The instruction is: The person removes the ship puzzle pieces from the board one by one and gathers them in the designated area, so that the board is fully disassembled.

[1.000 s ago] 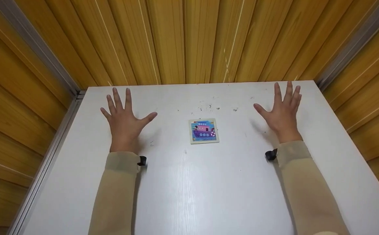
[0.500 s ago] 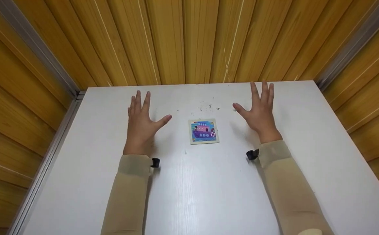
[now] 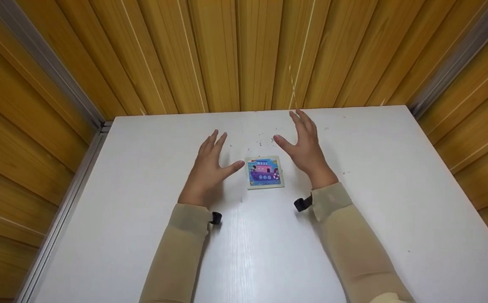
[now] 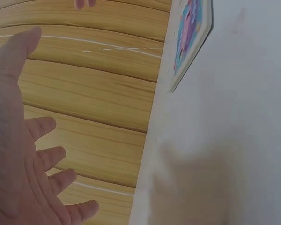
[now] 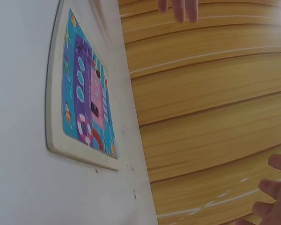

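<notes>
A small square picture puzzle board (image 3: 265, 172) lies flat on the white table, showing a pink and purple boat on blue inside a cream frame. To its left my left hand (image 3: 210, 168) hovers with fingers spread, thumb tip close to the board's left edge in the head view. On the other side my right hand (image 3: 307, 151) is held up, fingers parted and thumb pointing inward above the board's upper right corner. Both hands hold nothing. The right wrist view shows the puzzle board (image 5: 89, 93) from the side, with only part of the right hand (image 5: 276, 197) at the edge.
The white table (image 3: 109, 235) reaches back to a wall of yellow wood-look panels (image 3: 218, 54), with more panels at both sides. Dark specks (image 3: 261, 141) mark the tabletop behind the board. A black wrist camera (image 3: 303, 204) sits at the right cuff, another (image 3: 216, 218) at the left.
Both hands have moved inward from the table's sides toward the puzzle board, their fingers less widely spread. The board has stayed in place on the table.
</notes>
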`<state>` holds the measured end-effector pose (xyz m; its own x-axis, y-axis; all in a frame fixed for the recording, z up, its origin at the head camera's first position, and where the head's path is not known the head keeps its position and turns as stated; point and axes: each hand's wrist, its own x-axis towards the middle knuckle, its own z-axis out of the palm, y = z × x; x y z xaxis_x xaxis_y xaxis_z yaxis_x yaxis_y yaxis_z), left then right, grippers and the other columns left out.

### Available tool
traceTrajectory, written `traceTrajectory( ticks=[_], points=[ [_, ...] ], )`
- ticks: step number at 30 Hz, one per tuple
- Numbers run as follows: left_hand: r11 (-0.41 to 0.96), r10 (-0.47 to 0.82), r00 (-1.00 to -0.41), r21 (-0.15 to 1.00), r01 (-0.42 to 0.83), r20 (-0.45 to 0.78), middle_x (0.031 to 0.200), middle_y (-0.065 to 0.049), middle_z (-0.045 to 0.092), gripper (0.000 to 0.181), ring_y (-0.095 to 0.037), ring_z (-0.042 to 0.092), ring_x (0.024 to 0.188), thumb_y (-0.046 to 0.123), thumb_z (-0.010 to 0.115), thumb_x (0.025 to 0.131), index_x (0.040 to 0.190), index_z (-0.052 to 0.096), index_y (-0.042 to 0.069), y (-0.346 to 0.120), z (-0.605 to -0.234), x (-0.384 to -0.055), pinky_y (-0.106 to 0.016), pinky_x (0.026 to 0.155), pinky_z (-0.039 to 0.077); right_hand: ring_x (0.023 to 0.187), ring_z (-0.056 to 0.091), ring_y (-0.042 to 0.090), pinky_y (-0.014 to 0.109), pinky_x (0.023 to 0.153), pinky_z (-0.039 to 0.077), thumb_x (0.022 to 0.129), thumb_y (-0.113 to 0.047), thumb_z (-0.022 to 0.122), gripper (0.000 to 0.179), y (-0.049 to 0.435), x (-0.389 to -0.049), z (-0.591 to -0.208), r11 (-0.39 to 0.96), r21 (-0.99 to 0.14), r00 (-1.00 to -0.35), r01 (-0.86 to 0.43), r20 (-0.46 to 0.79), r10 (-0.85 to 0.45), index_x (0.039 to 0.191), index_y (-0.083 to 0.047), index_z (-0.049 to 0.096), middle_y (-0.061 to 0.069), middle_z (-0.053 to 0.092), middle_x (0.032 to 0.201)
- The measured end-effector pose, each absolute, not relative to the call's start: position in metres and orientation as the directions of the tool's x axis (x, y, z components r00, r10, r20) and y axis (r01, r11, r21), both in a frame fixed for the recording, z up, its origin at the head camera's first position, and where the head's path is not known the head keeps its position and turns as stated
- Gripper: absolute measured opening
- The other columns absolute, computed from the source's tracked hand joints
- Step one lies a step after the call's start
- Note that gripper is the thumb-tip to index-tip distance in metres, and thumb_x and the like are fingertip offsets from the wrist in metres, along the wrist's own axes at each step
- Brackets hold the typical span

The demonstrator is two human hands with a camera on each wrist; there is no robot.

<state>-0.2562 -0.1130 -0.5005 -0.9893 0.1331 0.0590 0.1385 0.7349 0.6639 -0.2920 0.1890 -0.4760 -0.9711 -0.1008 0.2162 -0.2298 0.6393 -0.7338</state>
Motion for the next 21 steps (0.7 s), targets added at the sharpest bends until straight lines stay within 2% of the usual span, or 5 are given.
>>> traceTrajectory(
  ticks=[4, 10, 17, 21],
  points=[
    [0.726, 0.162, -0.986, 0.672, 0.146, 0.039, 0.193, 0.003, 0.016, 0.105, -0.037, 0.011, 0.18, 0.068, 0.08, 0.096, 0.181, 0.029, 0.032, -0.107, -0.507, -0.254, -0.072, 0.141, 0.023, 0.179, 0.016, 0.037, 0.067, 0.142, 0.025, 0.105, -0.06, 0.073, 0.093, 0.18, -0.289, -0.484, 0.591, -0.774, -0.973, -0.226, 0.157, -0.166, 0.179, -0.017, 0.034, 0.009, 0.02, 0.191],
    [0.712, 0.198, -0.98, 0.688, 0.144, 0.001, 0.192, 0.006, 0.021, 0.102, -0.03, 0.013, 0.18, 0.068, 0.079, 0.097, 0.18, 0.032, 0.032, -0.099, -0.515, -0.249, -0.068, 0.142, 0.024, 0.174, 0.03, 0.038, 0.06, 0.138, 0.04, 0.107, -0.052, 0.076, 0.085, 0.171, -0.288, -0.497, 0.554, -0.796, -0.957, -0.242, 0.101, -0.273, 0.176, -0.014, 0.041, 0.011, 0.027, 0.188],
    [0.742, 0.22, -0.976, 0.65, 0.162, -0.008, 0.19, 0.009, 0.026, 0.103, -0.031, 0.01, 0.18, 0.067, 0.083, 0.095, 0.179, 0.035, 0.03, -0.094, -0.522, -0.248, -0.071, 0.141, 0.025, 0.16, 0.051, 0.041, 0.06, 0.132, 0.047, 0.105, -0.044, 0.08, 0.076, 0.162, -0.286, -0.503, 0.567, -0.779, -0.933, -0.269, 0.064, -0.354, 0.169, -0.012, 0.053, 0.011, 0.043, 0.179],
    [0.75, 0.258, -0.966, 0.633, 0.192, -0.012, 0.189, 0.009, 0.028, 0.107, -0.032, 0.008, 0.18, 0.065, 0.087, 0.092, 0.179, 0.037, 0.026, -0.093, -0.528, -0.246, -0.069, 0.142, 0.024, 0.154, 0.057, 0.043, 0.06, 0.131, 0.049, 0.105, -0.038, 0.081, 0.074, 0.158, -0.285, -0.511, 0.578, -0.772, -0.92, -0.265, 0.024, -0.39, 0.168, -0.009, 0.054, 0.012, 0.046, 0.177]
  ],
)
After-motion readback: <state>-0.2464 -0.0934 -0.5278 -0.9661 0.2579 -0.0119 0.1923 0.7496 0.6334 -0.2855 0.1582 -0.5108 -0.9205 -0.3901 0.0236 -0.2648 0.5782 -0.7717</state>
